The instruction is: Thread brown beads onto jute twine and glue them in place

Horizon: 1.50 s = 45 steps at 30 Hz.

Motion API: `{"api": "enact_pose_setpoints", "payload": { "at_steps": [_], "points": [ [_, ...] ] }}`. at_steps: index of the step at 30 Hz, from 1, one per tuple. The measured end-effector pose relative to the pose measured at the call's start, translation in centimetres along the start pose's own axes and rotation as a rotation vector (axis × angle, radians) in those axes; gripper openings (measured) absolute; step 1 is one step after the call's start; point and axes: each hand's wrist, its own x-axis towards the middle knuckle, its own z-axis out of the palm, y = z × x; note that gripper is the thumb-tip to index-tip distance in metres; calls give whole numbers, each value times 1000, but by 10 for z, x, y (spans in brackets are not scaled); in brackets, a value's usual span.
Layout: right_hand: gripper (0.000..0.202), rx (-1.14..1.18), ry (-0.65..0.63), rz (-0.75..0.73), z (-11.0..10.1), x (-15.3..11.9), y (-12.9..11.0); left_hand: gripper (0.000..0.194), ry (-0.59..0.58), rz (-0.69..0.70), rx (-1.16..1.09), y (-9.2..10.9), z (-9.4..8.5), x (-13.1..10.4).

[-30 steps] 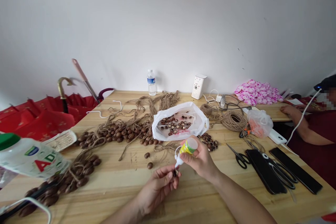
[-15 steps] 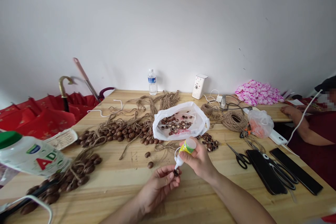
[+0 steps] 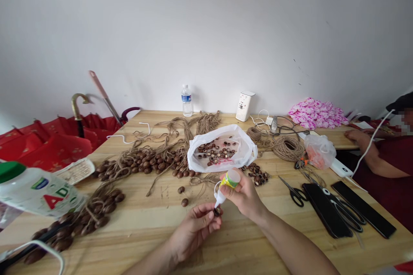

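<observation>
Between the fingertips of my left hand is a small brown nutshell piece, its hollow side turned up. My right hand grips a small glue bottle with a yellow-green label, tipped upside down. Its white nozzle points into the shell, at or very close to its rim. Just beyond my hands lies an open white plastic bag with many shell pieces inside. Beside it on the right is a pile of loose shell halves. Two whole brown nuts lie left of my hands.
Nuts on twine spread across the left of the table. A white jar stands at the left edge. Scissors, a black phone and coiled twine lie at right. A water bottle is at the back. Another person's arm rests far right.
</observation>
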Motion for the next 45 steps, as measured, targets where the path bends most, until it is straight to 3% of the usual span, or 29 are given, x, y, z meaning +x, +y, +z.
{"api": "enact_pose_setpoints", "payload": {
  "at_steps": [45],
  "points": [
    [27, -103, -2, -63, -2, -2, 2, 17, -9, -9, -7, -3, -5, 0]
  ]
}}
